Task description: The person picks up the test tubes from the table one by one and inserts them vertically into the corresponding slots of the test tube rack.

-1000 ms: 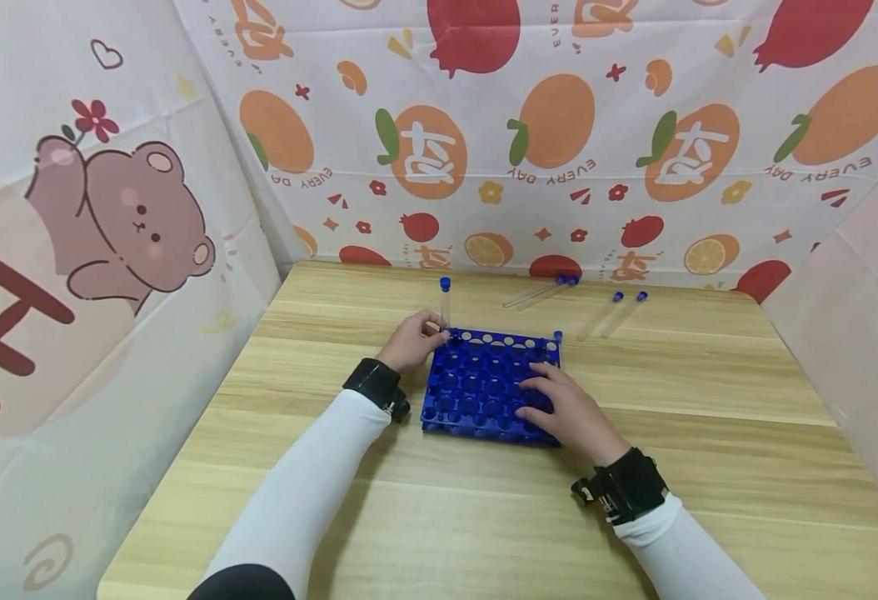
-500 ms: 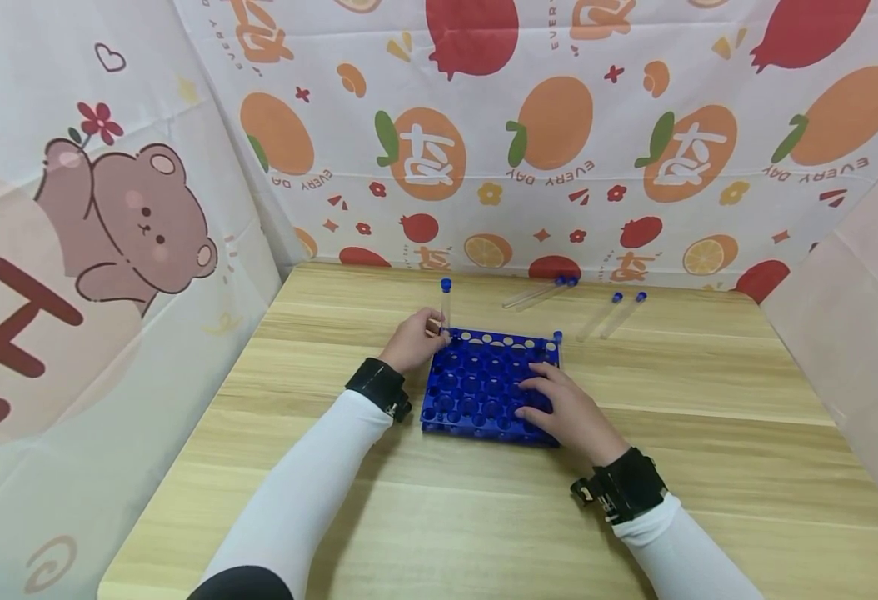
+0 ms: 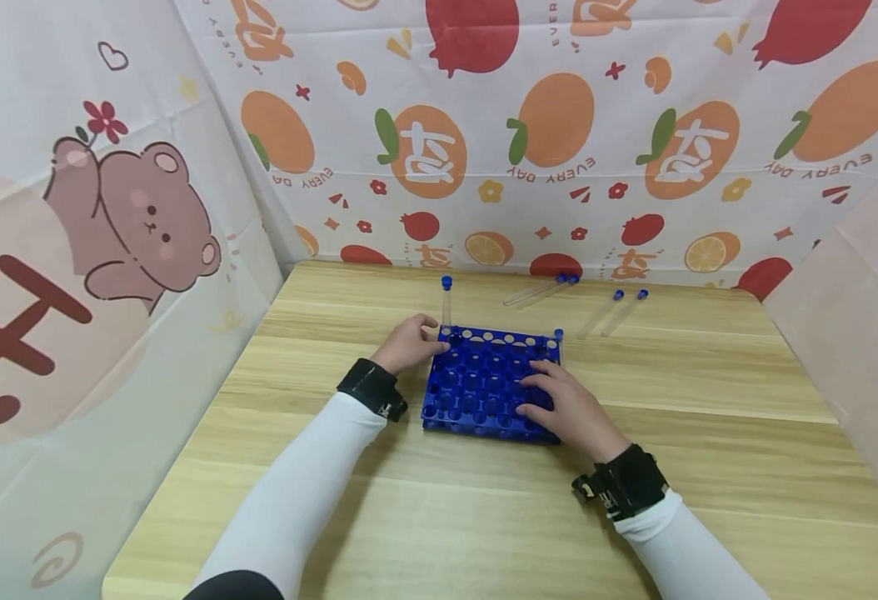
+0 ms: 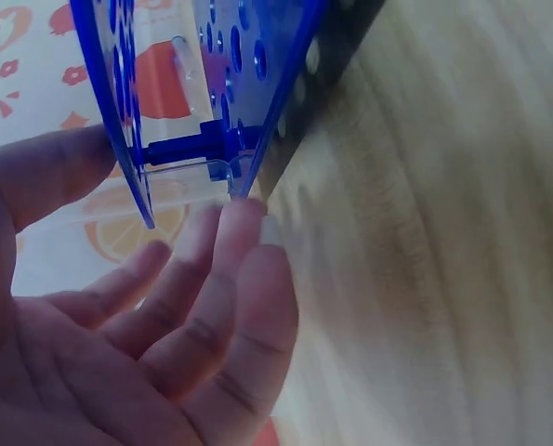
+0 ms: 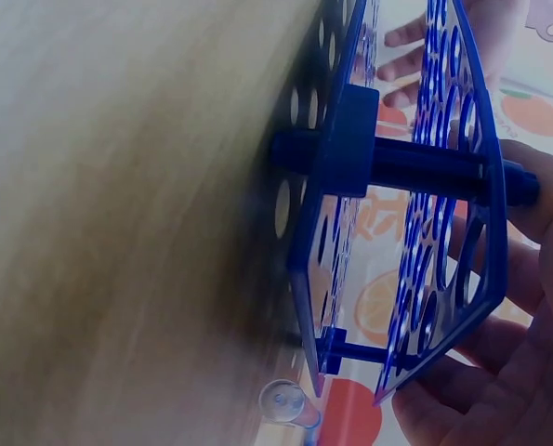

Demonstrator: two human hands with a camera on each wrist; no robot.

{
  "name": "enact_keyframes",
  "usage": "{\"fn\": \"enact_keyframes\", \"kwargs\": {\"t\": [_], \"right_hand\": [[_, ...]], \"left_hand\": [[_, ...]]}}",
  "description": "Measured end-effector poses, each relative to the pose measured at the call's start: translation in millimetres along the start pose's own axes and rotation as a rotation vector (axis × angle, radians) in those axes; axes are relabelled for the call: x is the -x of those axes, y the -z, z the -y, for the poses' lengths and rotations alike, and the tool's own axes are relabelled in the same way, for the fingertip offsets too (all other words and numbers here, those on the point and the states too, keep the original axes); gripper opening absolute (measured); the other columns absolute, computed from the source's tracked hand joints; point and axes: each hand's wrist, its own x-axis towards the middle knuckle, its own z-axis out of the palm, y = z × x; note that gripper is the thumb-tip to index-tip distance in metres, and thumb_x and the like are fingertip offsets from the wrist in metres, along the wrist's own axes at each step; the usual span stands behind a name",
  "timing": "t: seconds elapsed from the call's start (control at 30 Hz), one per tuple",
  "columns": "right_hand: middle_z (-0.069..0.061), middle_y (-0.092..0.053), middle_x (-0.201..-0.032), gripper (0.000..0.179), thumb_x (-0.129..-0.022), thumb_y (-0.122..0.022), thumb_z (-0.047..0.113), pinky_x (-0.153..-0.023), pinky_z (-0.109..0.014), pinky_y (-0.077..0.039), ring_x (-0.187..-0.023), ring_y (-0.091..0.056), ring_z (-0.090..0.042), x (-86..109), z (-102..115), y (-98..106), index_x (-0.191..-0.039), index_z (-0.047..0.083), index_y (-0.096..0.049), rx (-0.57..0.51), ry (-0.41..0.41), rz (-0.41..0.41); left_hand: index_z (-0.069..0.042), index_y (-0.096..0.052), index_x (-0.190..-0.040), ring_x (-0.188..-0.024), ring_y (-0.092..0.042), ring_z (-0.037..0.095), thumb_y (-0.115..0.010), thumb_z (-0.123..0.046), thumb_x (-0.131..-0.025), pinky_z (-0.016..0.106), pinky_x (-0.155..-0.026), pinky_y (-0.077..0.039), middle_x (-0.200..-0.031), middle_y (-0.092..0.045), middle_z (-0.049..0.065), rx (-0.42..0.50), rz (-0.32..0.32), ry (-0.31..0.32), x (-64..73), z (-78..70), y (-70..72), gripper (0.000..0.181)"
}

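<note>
A blue two-tier test tube rack (image 3: 476, 379) sits on the table between both hands. A clear test tube with a blue cap (image 3: 446, 285) stands upright at its far left corner. My left hand (image 3: 406, 343) is beside that corner, its thumb at the edge of the upper plate. In the left wrist view the left fingers (image 4: 262, 279) are loosely bent near the lower plate, and the clear tube (image 4: 188, 186) crosses between the plates. My right hand (image 3: 570, 410) rests on the rack's right side, fingers spread over the upper plate.
Two capped test tubes (image 3: 540, 292) lie at the back of the wooden table (image 3: 709, 433), near the fruit-patterned cloth (image 3: 529, 192). Two more tubes (image 3: 619, 315) lie right of them. A small blue cap (image 3: 558, 334) shows at the rack's far right corner.
My left hand has let go of the test tube and shifted slightly left and toward me. The tube stays upright in the rack. My right hand has not visibly moved.
</note>
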Motion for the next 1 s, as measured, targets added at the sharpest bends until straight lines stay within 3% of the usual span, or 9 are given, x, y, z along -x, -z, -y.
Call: {"fn": "enact_keyframes", "kwargs": {"t": [0.23, 0.43, 0.6, 0.8, 1.0], "right_hand": [[-0.012, -0.043, -0.151, 0.044, -0.091, -0.071, 0.039, -0.111, -0.057, -0.037, -0.142, -0.035, -0.037, -0.9, 0, 3, -0.126, 0.012, -0.065, 0.015, 0.009, -0.001], [-0.012, -0.043, -0.151, 0.044, -0.091, -0.07, 0.039, -0.112, -0.056, -0.037, -0.143, -0.035, -0.036, -1.6, 2, 4, -0.126, 0.013, -0.065, 0.017, 0.01, 0.007], [-0.012, -0.044, -0.151, 0.043, -0.091, -0.07, 0.039, -0.111, -0.056, -0.038, -0.142, -0.037, -0.037, -2.1, 3, 4, -0.125, 0.012, -0.065, 0.028, 0.015, 0.002], [-0.012, -0.044, -0.151, 0.043, -0.092, -0.07, 0.038, -0.111, -0.056, -0.037, -0.142, -0.036, -0.037, -2.1, 3, 3, -0.126, 0.012, -0.065, 0.033, 0.012, 0.005], [-0.013, -0.043, -0.151, 0.043, -0.092, -0.069, 0.038, -0.111, -0.056, -0.037, -0.142, -0.035, -0.037, -1.5, 3, 2, -0.126, 0.012, -0.065, 0.032, 0.003, 0.017]], "left_hand": [[-0.002, -0.056, -0.124, -0.066, -0.058, 0.02, -0.069, -0.021, -0.092, 0.029, -0.058, -0.052, -0.084, -0.062, 0.008, 0.122, 0.088, 0.008, 9.2, 5.7, 2.0, 0.039], [-0.002, -0.063, -0.108, -0.069, -0.061, 0.023, -0.069, -0.02, -0.092, 0.032, -0.062, -0.053, -0.087, -0.065, 0.007, 0.168, 0.113, 0.027, 20.8, 12.1, 1.7, 0.025], [-0.002, -0.065, -0.096, -0.065, -0.059, 0.021, -0.068, -0.018, -0.092, 0.03, -0.059, -0.05, -0.085, -0.064, 0.006, 0.183, 0.116, -0.006, 27.9, 16.7, -1.8, 0.017], [-0.002, -0.065, -0.099, -0.059, -0.051, 0.014, -0.07, -0.018, -0.09, 0.024, -0.053, -0.042, -0.073, -0.058, -0.001, 0.243, 0.102, 0.028, 35.6, 16.7, -6.1, 0.019], [-0.002, -0.059, -0.112, -0.055, -0.055, 0.013, -0.069, -0.016, -0.091, 0.027, -0.048, -0.052, -0.073, -0.062, 0.001, 0.394, 0.122, 0.123, 40.4, 18.2, -12.6, 0.027]]}}
